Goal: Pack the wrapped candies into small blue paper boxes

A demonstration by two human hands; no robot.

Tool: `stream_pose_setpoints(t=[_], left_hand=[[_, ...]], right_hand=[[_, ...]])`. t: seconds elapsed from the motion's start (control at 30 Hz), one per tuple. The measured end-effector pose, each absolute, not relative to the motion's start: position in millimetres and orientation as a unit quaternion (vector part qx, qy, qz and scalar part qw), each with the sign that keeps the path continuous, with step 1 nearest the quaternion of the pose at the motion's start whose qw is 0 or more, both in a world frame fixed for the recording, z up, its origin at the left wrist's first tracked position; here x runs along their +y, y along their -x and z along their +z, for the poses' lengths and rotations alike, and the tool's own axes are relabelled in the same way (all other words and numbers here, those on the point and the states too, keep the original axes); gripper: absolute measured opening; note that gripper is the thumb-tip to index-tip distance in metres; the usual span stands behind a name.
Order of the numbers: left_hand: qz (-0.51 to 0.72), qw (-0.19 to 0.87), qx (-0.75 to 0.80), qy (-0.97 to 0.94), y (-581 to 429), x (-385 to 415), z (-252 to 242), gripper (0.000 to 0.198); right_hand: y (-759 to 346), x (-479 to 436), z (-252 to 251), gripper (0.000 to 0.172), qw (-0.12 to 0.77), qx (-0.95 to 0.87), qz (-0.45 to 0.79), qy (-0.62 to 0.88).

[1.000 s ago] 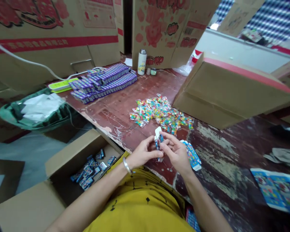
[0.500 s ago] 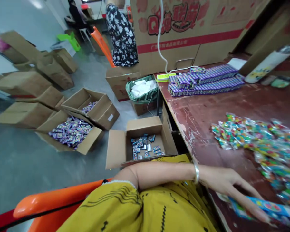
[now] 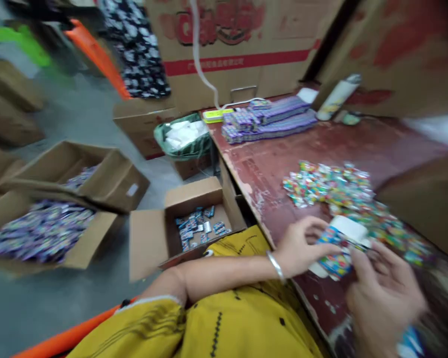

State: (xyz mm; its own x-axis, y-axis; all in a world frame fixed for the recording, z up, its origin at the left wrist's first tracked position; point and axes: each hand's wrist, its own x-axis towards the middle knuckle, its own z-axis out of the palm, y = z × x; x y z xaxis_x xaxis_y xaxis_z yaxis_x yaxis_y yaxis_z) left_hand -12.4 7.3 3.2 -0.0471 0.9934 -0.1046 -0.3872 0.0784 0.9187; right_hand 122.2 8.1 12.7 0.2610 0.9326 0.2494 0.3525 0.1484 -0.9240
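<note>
Above the table's near edge, my left hand (image 3: 300, 248) grips a small blue printed carton (image 3: 336, 253) between thumb and fingers. A white flap stands up at the carton's top. My right hand (image 3: 386, 293) is closed at the carton's other side, its thumb and fingers pinching near the opening. Whether anything else is between those fingers is blurred. Something blue and white (image 3: 410, 343) shows beneath my right wrist. Just beyond both hands lies a spread of clear-wrapped colourful candies (image 3: 332, 184) on the worn red-brown table (image 3: 280, 149).
Stacked purple packs (image 3: 269, 119) and a white cylinder (image 3: 338, 97) stand at the table's back. Left of the table, an open box (image 3: 149, 238) contains several small blue cartons. Boxes with purple packets (image 3: 45, 231) and a green-lined bin (image 3: 182, 136) are on the floor.
The view has swung right. My left hand has risen from the blue packaging at the table's front and now holds a small carton; my right hand has come into view beside it.
</note>
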Motion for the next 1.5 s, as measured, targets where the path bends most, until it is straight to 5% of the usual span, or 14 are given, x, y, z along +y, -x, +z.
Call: stream_pose_setpoints(t=[0.1, 0.33, 0.53, 0.67, 1.13, 1.33, 1.5], left_hand=[[0.598, 0.564, 0.409, -0.398, 14, 5, 9, 0.059], [0.485, 0.593, 0.368, -0.527, 18, 18, 4, 0.037], [0.514, 0.611, 0.345, -0.493, 10, 20, 4, 0.026], [0.542, 0.632, 0.340, -0.437, 9, 20, 2, 0.032], [0.507, 0.630, 0.358, -0.467, 18, 18, 6, 0.044], [0.499, 0.609, 0.379, -0.486, 23, 19, 7, 0.048], [0.498, 0.583, 0.405, -0.498, 24, 18, 4, 0.031]], right_hand=[[-111, 12, 11, 0.043, 0.573, -0.524, 0.290, 0.559], [-131, 21, 0, 0.015, 0.538, -0.570, 0.297, 0.546], [-139, 25, 6, 0.010, 0.553, -0.570, 0.346, 0.499], [-135, 29, 13, 0.020, 0.577, -0.541, 0.399, 0.463], [-149, 56, 24, 0.026, 0.445, -0.490, 0.570, 0.487], [-138, 46, 30, 0.023, 0.465, -0.580, 0.407, 0.531], [-127, 27, 27, 0.024, 0.488, -0.636, 0.332, 0.497]])
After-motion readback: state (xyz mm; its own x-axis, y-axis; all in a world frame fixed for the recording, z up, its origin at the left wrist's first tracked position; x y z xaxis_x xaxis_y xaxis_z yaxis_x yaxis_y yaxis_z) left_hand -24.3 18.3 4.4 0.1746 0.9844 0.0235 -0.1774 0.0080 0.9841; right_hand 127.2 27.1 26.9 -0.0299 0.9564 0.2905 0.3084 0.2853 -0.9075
